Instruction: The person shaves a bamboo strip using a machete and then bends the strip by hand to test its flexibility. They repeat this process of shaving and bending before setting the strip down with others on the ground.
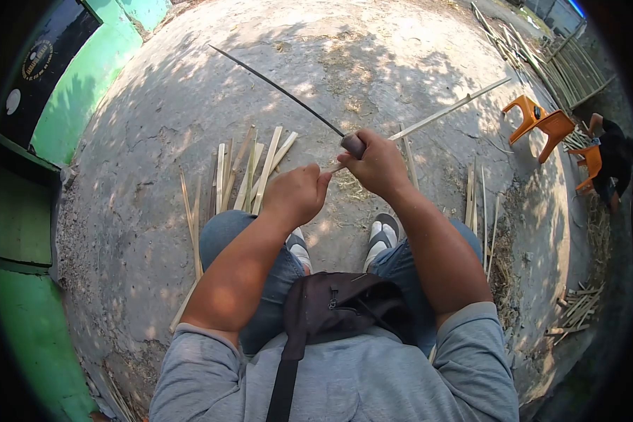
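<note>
My right hand grips the handle of a long knife whose dark blade points up and to the left. A thin bamboo strip runs from between my hands out to the upper right. My left hand is closed on the near end of that strip, close beside the right hand. Both hands hang above my knees and my white shoes.
Several cut bamboo strips lie on the concrete ground ahead of my left knee, more strips by my right knee. An orange plastic chair and a crouching person are at the right. A green wall stands on the left.
</note>
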`<state>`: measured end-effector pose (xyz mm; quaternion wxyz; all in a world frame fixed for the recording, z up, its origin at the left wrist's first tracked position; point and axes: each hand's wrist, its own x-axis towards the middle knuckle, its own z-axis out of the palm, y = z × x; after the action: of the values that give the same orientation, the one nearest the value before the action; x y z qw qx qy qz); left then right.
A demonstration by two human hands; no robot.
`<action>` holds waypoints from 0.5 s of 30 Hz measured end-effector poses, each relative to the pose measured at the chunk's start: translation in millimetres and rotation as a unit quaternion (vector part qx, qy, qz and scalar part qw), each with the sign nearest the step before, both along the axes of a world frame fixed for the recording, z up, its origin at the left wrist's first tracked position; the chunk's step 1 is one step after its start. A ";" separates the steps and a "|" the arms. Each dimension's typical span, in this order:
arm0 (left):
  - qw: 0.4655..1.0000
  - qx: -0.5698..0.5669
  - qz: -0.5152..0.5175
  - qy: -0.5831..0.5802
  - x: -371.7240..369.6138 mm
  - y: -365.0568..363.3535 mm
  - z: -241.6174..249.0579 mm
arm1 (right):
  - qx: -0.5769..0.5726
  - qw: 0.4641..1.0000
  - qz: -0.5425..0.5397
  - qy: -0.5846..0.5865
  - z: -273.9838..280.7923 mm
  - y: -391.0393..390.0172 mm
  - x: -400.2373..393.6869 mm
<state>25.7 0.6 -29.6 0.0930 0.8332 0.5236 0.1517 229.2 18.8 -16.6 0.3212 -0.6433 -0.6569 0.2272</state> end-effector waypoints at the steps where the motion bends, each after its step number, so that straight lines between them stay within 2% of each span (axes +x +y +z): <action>1: 1.000 -0.002 -0.002 0.001 -0.4 0.4 0.0 | 0.002 1.000 0.013 0.010 -0.4 0.1 0.1; 3: 1.000 -0.008 -0.007 0.005 -2.2 0.6 1.8 | 0.006 0.999 0.037 0.030 -1.7 -1.1 -0.6; 6: 0.999 -0.043 0.013 0.007 -2.6 2.6 5.5 | 0.021 0.998 0.052 -0.006 0.8 -4.2 -1.6; 15: 0.996 -0.083 0.032 -0.003 -1.7 1.4 2.4 | 0.054 0.997 0.024 -0.058 -3.4 -2.6 -4.8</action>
<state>24.0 2.0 -27.2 0.1585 0.8050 0.5605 0.1128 224.4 16.2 -20.0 0.3110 -0.6209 -0.7011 0.1617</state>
